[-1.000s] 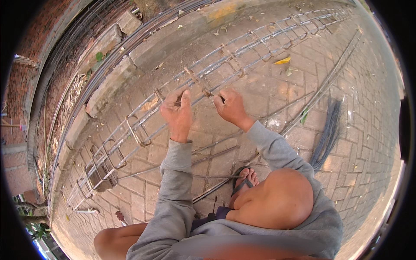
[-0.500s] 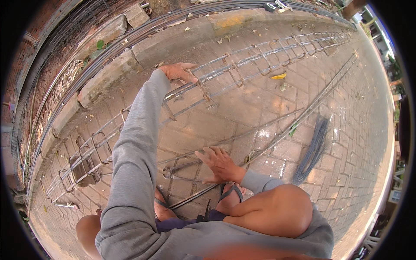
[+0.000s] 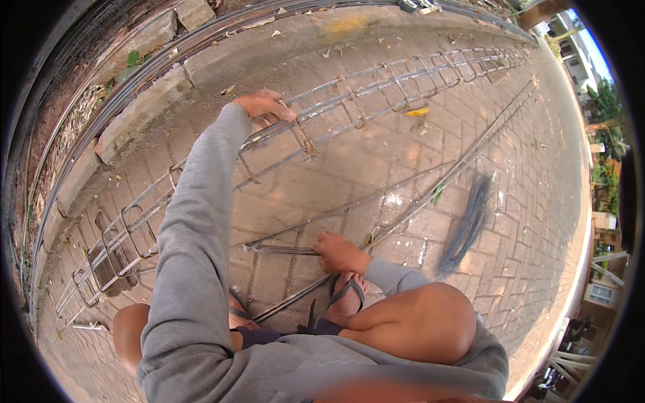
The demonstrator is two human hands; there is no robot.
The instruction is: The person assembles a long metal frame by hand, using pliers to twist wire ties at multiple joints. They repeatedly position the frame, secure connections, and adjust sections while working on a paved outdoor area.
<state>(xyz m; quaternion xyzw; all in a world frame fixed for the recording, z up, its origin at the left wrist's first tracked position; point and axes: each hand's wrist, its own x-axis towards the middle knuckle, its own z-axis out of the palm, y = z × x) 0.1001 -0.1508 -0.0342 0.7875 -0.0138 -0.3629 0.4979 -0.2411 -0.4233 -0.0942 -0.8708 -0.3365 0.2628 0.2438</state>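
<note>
A long rebar cage [image 3: 349, 126] of steel bars with square stirrups lies across the brick paving. My left hand [image 3: 264, 107] reaches out to it, fingers bent over the corner where a stirrup [image 3: 300, 136] meets the top bar. Closer to my feet, my right hand [image 3: 341, 253] is closed round the handles of a pair of pincers [image 3: 285, 250], whose jaws point left, low over the ground. A bundle of thin grey tie wire [image 3: 465, 227] lies to the right of that hand.
Loose steel rods [image 3: 416, 208] run diagonally over the paving, passing between my sandalled feet. Beyond the cage stands a concrete kerb [image 3: 242, 57] with more bars along it. A yellow leaf [image 3: 416, 112] and a small pit [image 3: 111, 269] are beside and under the cage.
My right hand was open above the pincers with their handles spread; now it has closed on them and the handles are together. My left hand stays at the same stirrup. The view has shifted slightly.
</note>
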